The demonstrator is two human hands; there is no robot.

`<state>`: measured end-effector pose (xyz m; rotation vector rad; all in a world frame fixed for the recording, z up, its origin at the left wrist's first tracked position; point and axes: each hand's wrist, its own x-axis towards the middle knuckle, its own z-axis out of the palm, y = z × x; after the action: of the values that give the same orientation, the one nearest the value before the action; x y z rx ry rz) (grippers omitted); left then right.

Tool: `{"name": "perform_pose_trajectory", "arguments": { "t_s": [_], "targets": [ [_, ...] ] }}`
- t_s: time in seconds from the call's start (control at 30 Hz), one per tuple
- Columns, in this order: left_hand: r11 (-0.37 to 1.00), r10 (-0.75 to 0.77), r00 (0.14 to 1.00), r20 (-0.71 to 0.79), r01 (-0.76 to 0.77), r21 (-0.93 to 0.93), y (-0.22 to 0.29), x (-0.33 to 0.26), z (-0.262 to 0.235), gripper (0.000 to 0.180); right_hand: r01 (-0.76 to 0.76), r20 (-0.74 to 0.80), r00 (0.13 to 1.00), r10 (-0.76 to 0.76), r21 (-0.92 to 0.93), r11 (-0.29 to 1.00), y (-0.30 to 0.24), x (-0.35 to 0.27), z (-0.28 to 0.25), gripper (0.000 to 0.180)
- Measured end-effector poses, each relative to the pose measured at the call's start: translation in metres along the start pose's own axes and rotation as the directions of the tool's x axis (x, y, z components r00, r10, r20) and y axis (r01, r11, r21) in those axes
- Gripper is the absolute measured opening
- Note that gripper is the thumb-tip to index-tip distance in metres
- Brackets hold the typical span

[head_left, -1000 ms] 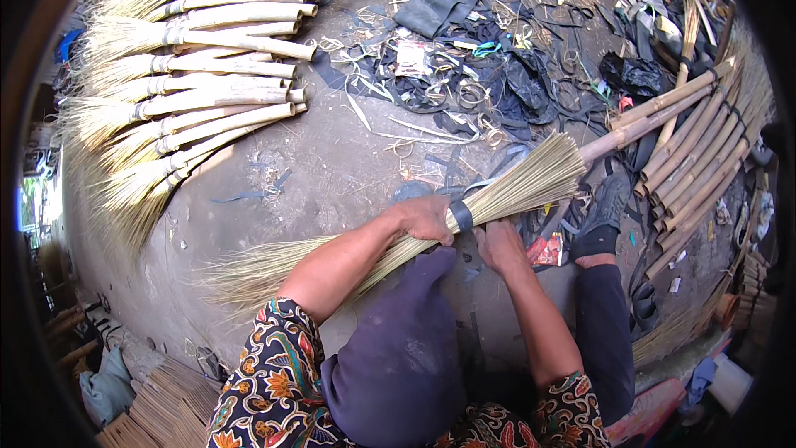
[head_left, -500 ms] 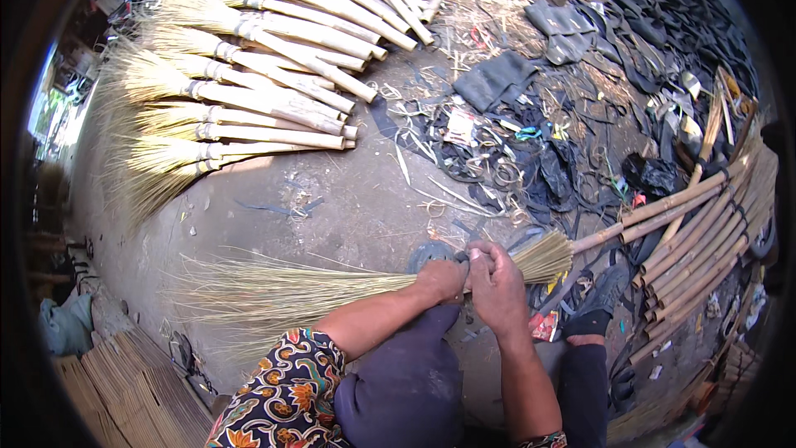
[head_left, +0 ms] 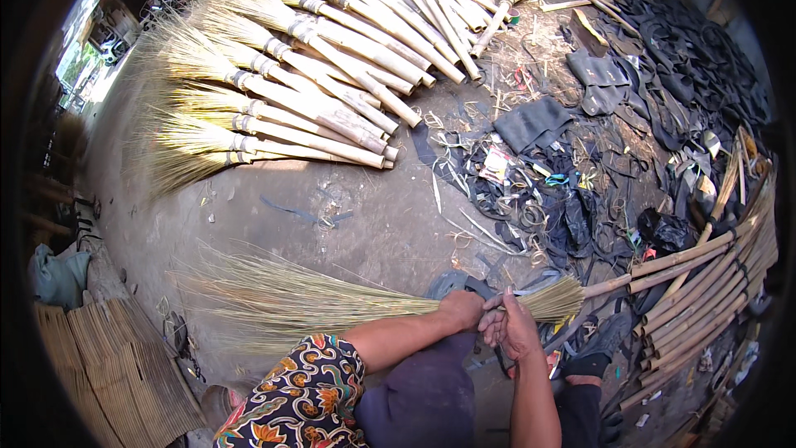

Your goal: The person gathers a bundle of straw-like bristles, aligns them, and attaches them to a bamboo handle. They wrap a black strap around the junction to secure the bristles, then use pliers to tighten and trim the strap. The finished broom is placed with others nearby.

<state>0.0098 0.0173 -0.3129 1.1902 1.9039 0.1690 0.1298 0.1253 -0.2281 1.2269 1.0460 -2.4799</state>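
A long bundle of straw broom bristles (head_left: 315,294) lies across in front of me, its loose tips fanning out to the left. The trimmed butt end (head_left: 557,299) points right. My left hand (head_left: 462,309) is closed on the bundle's narrow part, above my knee. Just right of it, my right hand (head_left: 510,328) is beside the bundle with its palm partly showing and its fingers apart, near the left knuckles. Whether a thin strip lies between the two hands is too small to tell. A bamboo pole (head_left: 609,285) appears beyond the butt end.
Finished brooms (head_left: 332,108) lie in rows at the upper left. Black rubber strips (head_left: 696,66) are heaped at the upper right, with scraps (head_left: 531,174) on the floor. Bamboo handles (head_left: 688,315) are stacked at right. Flat slatted pieces (head_left: 124,373) lie lower left.
The view has shifted, so the floor things sit further right and lower. My right hand has turned from a raised pinch to a lower pose with fingers spread. My left hand stays on the bundle.
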Motion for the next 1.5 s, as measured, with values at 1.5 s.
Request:
{"name": "perform_pose_trajectory", "arguments": {
  "t_s": [1.5],
  "targets": [
    [0.697,0.529,0.581,0.619,0.119,-0.707,0.01,-0.006,-0.073,0.04,0.211,-0.065,0.682,-0.728,-0.936,0.282,0.118,0.024,-0.076,0.02]
  ]
}}
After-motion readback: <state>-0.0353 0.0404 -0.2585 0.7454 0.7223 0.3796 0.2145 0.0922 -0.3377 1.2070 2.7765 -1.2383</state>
